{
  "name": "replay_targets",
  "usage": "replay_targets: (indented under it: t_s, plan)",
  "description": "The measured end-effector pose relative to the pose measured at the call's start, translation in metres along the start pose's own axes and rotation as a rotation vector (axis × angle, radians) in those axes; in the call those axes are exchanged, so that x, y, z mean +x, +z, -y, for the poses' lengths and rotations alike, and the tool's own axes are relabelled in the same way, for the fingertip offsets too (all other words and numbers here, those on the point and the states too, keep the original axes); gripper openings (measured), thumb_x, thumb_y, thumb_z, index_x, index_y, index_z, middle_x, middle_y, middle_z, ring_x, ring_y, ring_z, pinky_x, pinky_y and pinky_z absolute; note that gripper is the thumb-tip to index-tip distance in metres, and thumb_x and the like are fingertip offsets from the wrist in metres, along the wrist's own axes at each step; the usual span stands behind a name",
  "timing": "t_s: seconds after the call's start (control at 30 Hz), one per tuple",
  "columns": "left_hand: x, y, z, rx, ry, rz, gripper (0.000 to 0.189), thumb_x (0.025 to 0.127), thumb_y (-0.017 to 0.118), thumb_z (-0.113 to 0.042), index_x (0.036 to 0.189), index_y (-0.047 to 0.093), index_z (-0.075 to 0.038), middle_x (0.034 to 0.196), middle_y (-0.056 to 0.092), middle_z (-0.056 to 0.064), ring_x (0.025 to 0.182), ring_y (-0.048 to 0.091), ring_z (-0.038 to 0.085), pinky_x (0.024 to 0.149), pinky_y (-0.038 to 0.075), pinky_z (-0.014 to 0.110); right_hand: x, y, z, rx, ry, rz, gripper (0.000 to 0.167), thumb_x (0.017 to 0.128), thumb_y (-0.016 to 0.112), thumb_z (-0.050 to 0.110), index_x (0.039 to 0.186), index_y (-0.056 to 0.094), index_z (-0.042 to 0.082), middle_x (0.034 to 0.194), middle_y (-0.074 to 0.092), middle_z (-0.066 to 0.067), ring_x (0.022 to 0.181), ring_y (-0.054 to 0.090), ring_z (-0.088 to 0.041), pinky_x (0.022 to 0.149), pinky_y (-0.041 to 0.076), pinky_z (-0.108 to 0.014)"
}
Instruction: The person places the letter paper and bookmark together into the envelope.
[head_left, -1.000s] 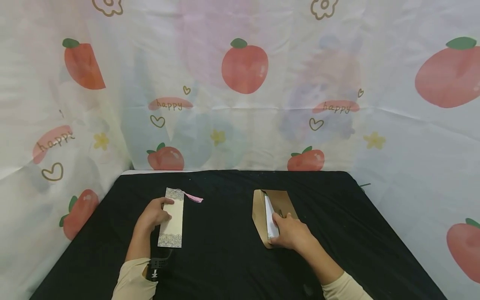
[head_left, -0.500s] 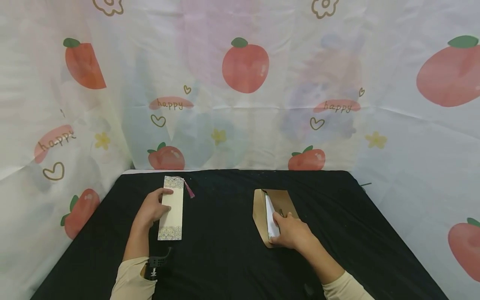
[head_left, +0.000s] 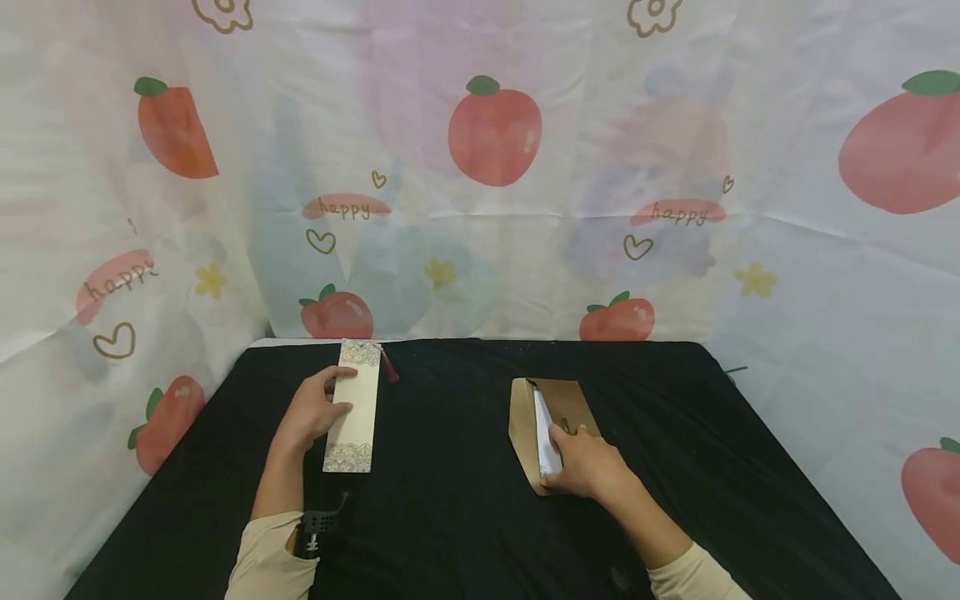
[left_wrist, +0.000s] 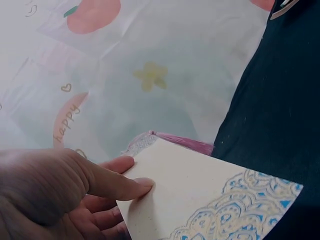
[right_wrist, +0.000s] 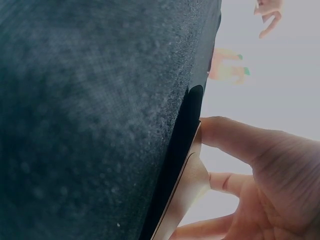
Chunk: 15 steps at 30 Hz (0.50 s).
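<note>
My left hand (head_left: 309, 408) pinches a cream bookmark (head_left: 357, 408) at its left edge, the thumb on its face in the left wrist view. Lacy patterned bands cross both ends of the bookmark, and a pink tassel (left_wrist: 187, 142) hangs from its top. On the right, my right hand (head_left: 592, 467) grips a brown paper envelope (head_left: 523, 417), its thumb and fingers at the edges of the pocket. The pocket bulges a little in the right wrist view. White paper or lining (head_left: 546, 442) shows at its opening. My hand hides the envelope's lower right part.
A black cloth (head_left: 450, 467) covers the table. Behind and beside it hangs a pale curtain (head_left: 420, 150) printed with peaches and hearts. A black strap (head_left: 318, 523) sits on my left wrist. A thin dark object (head_left: 566, 426) shows beside the right hand's fingers.
My left hand has carried the bookmark away from me and then slightly right, and its tassel has swung down. The right hand and the envelope stay in place.
</note>
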<state>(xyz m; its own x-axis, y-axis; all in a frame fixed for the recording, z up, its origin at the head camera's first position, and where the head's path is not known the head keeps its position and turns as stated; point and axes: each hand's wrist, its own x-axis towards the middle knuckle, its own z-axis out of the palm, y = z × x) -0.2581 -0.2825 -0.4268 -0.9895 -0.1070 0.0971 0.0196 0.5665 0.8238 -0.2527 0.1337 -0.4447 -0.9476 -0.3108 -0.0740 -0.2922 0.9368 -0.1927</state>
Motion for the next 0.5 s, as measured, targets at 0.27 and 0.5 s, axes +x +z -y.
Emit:
replay_targets:
  t_s: [0.27, 0.5]
  plan:
    - [0.001, 0.002, -0.009, -0.023, 0.037, 0.012, 0.052, 0.093, 0.066, 0.011, 0.143, 0.055, 0.002, 0.129, 0.057, 0.032, 0.099, 0.065, 0.039, 0.074, 0.057, 0.044, 0.000, -0.001, 0.000, 0.002, 0.003, 0.010, 0.056, 0.075, 0.092, 0.040, 0.114, 0.061, 0.013, 0.105, 0.060, -0.022, 0.085, 0.061, -0.035, 0.068, 0.051, -0.056]
    - [0.000, 0.006, -0.014, -0.055, 0.048, 0.019, 0.052, 0.093, 0.066, 0.012, 0.143, 0.055, 0.002, 0.127, 0.059, 0.030, 0.099, 0.066, 0.038, 0.074, 0.058, 0.043, 0.000, -0.002, 0.001, 0.004, -0.002, 0.012, 0.056, 0.075, 0.092, 0.040, 0.113, 0.060, 0.013, 0.103, 0.060, -0.021, 0.085, 0.060, -0.035, 0.068, 0.051, -0.056]
